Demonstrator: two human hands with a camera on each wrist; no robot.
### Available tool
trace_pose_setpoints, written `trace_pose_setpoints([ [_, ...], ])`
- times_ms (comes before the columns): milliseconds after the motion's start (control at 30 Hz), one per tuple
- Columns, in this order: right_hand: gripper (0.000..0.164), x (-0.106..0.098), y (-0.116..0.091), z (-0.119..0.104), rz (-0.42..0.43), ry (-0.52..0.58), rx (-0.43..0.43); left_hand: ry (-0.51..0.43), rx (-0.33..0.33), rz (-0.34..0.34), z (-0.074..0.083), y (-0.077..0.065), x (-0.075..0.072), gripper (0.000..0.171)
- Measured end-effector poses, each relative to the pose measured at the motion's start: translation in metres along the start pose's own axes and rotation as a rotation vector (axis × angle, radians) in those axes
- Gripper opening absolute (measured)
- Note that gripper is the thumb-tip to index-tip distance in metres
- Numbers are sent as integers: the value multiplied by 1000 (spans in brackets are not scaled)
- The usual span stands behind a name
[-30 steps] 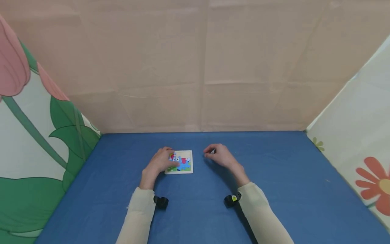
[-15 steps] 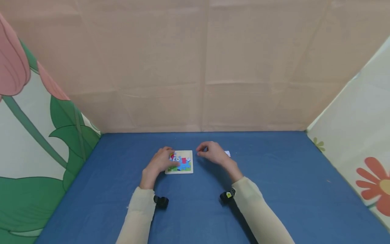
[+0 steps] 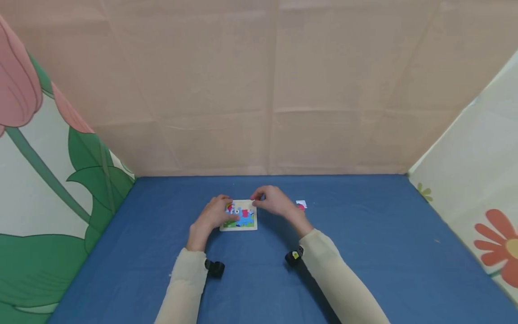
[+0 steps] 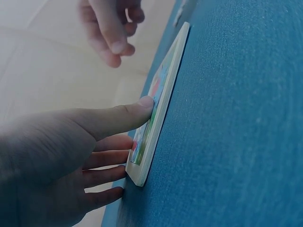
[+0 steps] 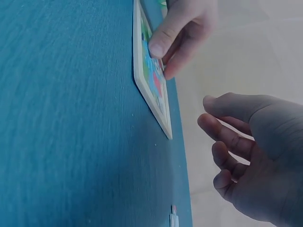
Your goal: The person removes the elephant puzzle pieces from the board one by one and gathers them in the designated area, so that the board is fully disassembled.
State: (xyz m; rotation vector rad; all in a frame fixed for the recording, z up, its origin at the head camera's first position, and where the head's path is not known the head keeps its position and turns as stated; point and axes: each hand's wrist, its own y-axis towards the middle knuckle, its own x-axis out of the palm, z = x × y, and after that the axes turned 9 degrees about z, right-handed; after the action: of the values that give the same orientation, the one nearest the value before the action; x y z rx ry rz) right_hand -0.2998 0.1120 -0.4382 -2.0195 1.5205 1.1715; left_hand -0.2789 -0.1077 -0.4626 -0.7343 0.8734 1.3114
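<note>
The puzzle board [image 3: 244, 203] is seen lying flat on the blue cloth [image 3: 259, 288], pretty much between the two hands; its left side is covered by the left hand [image 3: 213, 213], with the thumb laid straight across the picture and the other fingers spread around the left edge, toward the far corner; that grip is fairly wide, more of a press than a clutch. A blue animal with a red patch can be made out on the uncovered part, framed by the pale rim; the right hand [image 3: 275, 201] is held up off the cloth, fingertips by the board's far right corner in the head view, though a clear gap to the board is shown from the right wrist; its fingers are loosely bent, thumb and index set narrowly apart, with nothing to be seen between them. A small white-and-red piece [image 3: 301, 204] is seen on the cloth just beyond the right wrist, well apart from the board; pale sleeves [image 3: 340, 274] are worn on both arms.
</note>
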Motion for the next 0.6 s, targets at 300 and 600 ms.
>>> trace_pose_setpoints([
  [300, 16, 9, 7, -8, -23, 8, -21, 9, 9, -5, -1, 1, 1, 69],
  [600, 16, 19, 11, -14, -59, -7, -27, 5, 21, -2, -2, 1, 1, 67],
])
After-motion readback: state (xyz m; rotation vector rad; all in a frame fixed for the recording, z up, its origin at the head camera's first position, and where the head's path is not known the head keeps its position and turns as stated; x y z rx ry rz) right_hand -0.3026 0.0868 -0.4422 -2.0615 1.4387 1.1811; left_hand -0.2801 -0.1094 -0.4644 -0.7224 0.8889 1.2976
